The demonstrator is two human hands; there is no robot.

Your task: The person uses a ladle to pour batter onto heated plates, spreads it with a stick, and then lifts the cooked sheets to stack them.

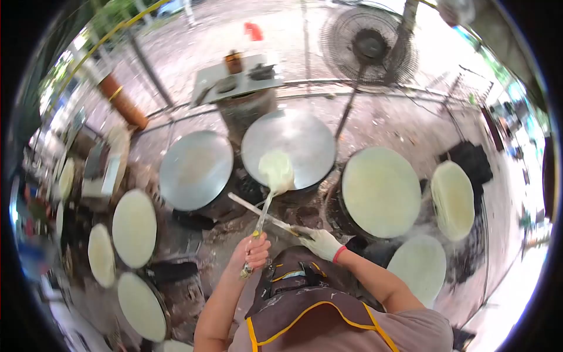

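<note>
My left hand point(253, 251) grips the handle of a ladle point(275, 171) full of pale batter, held over the near edge of the middle round griddle point(296, 132). My right hand point(319, 242), in a white glove with a red cuff, holds a long flat stick point(258, 211) that points left across the ladle's handle. The left griddle point(196, 169) is bare metal. The right griddle point(381, 190) is covered by a pale round sheet.
Several pale round sheets lie on discs at the left point(134, 227) and right point(453, 199). A standing fan point(366, 47) and a small metal table point(237, 79) with pots stand behind the griddles. My brown apron point(305, 299) fills the bottom.
</note>
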